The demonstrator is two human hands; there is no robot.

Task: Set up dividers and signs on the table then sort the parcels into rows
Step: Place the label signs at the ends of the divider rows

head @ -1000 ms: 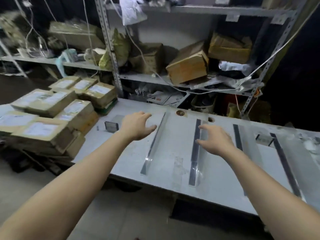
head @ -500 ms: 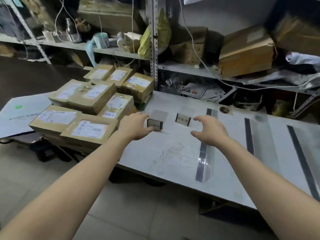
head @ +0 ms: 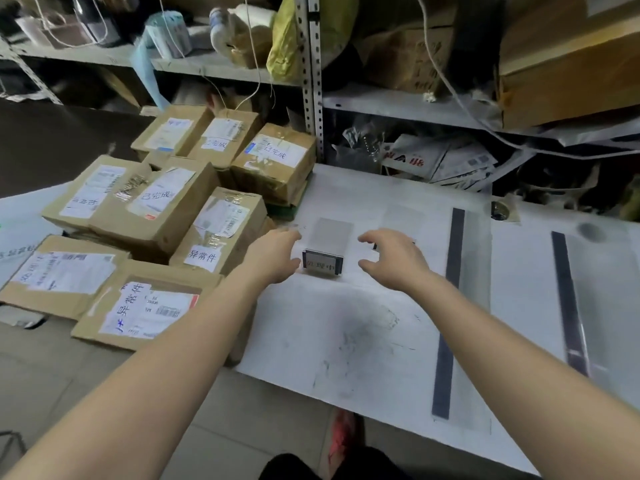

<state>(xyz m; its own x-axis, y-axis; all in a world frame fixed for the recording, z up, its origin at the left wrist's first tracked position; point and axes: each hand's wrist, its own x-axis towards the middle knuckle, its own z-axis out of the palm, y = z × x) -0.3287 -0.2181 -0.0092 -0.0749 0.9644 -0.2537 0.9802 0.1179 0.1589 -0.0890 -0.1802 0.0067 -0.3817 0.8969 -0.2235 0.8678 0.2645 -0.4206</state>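
Dividers (head: 449, 306) laid, both hands (head: 277, 258) (head: 391, 261) spread, empty, reaching the near sign (head: 322, 262); parcels (head: 156, 202) unsorted at left.

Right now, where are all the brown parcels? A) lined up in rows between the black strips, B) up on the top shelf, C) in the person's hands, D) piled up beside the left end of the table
D: the taped cardboard parcels sit stacked beside the left end of the white table, while both hands, left hand and right hand, are open around a small sign stand.
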